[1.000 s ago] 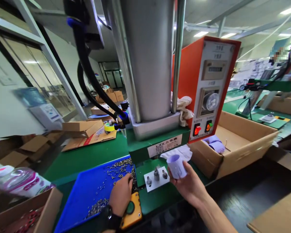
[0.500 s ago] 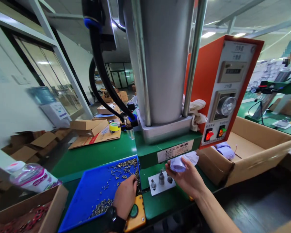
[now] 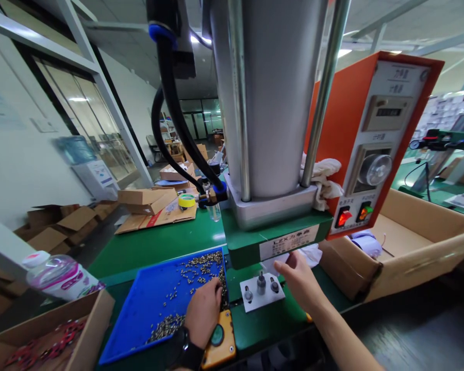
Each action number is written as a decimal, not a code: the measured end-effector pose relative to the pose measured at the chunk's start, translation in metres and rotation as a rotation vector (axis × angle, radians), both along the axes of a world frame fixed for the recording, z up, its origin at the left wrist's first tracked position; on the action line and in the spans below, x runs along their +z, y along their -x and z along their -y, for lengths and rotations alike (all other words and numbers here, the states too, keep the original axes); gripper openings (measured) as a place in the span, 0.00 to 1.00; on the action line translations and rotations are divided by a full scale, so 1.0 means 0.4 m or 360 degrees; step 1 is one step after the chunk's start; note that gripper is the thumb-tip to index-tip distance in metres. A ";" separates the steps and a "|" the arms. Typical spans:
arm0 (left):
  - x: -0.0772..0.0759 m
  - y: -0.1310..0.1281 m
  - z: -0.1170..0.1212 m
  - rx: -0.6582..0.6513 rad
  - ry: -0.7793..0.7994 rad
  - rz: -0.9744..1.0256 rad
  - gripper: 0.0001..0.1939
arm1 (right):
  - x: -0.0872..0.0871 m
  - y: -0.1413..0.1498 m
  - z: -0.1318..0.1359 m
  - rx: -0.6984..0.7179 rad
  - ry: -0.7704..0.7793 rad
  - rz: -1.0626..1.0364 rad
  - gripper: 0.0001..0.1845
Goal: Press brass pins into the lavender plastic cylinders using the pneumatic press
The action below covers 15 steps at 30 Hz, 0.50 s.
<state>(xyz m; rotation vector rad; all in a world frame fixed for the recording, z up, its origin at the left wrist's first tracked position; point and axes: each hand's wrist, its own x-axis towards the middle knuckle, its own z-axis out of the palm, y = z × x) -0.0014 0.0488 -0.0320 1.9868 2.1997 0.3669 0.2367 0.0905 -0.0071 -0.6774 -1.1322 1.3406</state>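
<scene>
My left hand (image 3: 204, 307), with a black watch (image 3: 184, 342) at its wrist, rests at the right side of a blue tray (image 3: 137, 301). Its fingers are curled down among small metal rivets (image 3: 206, 264); whatever they pinch is hidden. Under the press head (image 3: 272, 208), my right hand (image 3: 302, 278) is closed around a pale, whitish-lavender plastic piece (image 3: 269, 266), mostly covered by the fingers. Just below that hand lies a white fixture plate (image 3: 251, 305) with an upright metal pin (image 3: 261, 284) and two bolts.
An orange control box (image 3: 344, 129) stands right of the press, above a cardboard box (image 3: 421, 273) holding pale parts. A yellow button box (image 3: 226, 348) sits beside my left wrist. At left are a carton of red parts (image 3: 95, 319) and a bottle (image 3: 64, 278).
My right hand has turned over the pale piece, which now shows less. My left hand stays curled at the rivets. The whole view has shifted slightly, moving the scene rightward.
</scene>
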 end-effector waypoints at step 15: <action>-0.009 0.007 0.004 -0.0020 -0.0010 0.0024 0.10 | 0.005 0.005 0.025 -0.0071 -0.0600 0.1031 0.22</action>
